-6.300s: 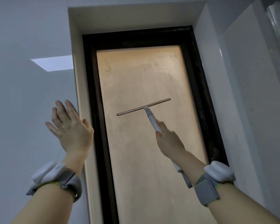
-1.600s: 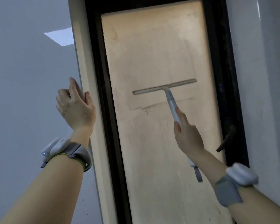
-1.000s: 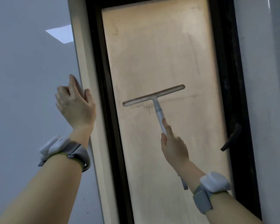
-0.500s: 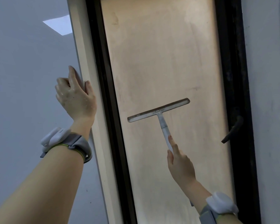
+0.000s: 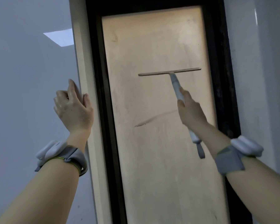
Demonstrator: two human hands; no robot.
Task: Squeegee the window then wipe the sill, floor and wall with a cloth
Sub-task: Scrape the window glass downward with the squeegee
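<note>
On the right side of the window [image 5: 153,126], I am holding one squeegee [image 5: 176,83] up against the glass. My right hand [image 5: 190,110] is wrapping its fingers [image 5: 183,94] tight around the middle of the handle, with one finger lying along it. The blade is lying flat and level, touching the pane. I think the squeegee is light and stiff, and the handle may be slippery, so the middle is a good place to grip. My left hand [image 5: 73,109] is resting on the edge of the wall [image 5: 23,78], with fingers loosely bent and holding nothing. I am seeing one window, one squeegee and two hands. No cloth is showing.
</note>
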